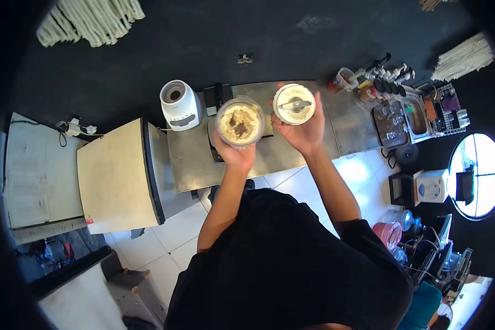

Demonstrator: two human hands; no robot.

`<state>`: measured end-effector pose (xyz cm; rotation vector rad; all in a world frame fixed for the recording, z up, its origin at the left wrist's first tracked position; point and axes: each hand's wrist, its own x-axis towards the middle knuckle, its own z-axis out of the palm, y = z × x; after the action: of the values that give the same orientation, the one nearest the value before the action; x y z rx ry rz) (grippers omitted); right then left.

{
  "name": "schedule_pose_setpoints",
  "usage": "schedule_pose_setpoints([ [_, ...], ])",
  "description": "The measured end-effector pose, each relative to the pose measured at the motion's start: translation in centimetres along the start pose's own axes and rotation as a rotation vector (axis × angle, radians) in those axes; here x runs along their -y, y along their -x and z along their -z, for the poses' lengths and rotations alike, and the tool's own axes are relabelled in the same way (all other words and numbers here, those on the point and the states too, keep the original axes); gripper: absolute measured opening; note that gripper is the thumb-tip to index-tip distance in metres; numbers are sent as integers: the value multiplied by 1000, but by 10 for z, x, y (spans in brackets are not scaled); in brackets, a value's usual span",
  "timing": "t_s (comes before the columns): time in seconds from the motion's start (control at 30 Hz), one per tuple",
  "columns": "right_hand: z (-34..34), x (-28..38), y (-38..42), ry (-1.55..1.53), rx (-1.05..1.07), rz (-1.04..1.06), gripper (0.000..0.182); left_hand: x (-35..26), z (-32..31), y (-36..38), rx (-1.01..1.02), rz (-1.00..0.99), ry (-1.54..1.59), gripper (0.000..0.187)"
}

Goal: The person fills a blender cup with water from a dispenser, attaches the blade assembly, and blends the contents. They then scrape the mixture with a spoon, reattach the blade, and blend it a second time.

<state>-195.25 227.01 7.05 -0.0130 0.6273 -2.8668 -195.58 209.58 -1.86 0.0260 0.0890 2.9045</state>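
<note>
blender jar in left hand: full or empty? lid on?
Full, lid off. The blender jar in the left hand shows pale mix with dark bits; the right hand holds the blade cap apart.

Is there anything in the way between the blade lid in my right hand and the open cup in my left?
Nothing visible. The left hand holds the cup open side up, and the right hand holds the blade lid just beside it. Only a narrow gap above the steel counter separates them; the blender base stands off to the left.
</note>
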Motion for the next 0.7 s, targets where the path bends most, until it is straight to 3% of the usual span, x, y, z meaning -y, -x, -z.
schedule_pose_setpoints([
  [0.07, 21, -7, 4, -49, 65, -36, 81, 1, 5, 5, -85, 4, -53, 52],
  [0.17, 44, -20, 9, -108, -128, -22, 80, -5, 16, 10, -250, -32, -178, 53],
  [0.23, 56, -22, 12, -125, -44, -49, 80, -9, 22, 12, -94, 20, -159, 53],
  [0.27, 60, -24, 12, -137, -51, -48, 80, -5, 16, 13, -245, -13, -266, 54],
  [0.57, 103, -37, 20, -225, 45, -92, 72, -12, 36, 13, -192, 23, -169, 55],
  [0.63, 117, -43, 26, -82, -51, -64, 71, -13, 38, 12, -210, 13, -160, 57],
  [0.7, 128, -46, 31, -124, 13, -87, 72, -14, 39, 12, -223, 1, -152, 61],
])
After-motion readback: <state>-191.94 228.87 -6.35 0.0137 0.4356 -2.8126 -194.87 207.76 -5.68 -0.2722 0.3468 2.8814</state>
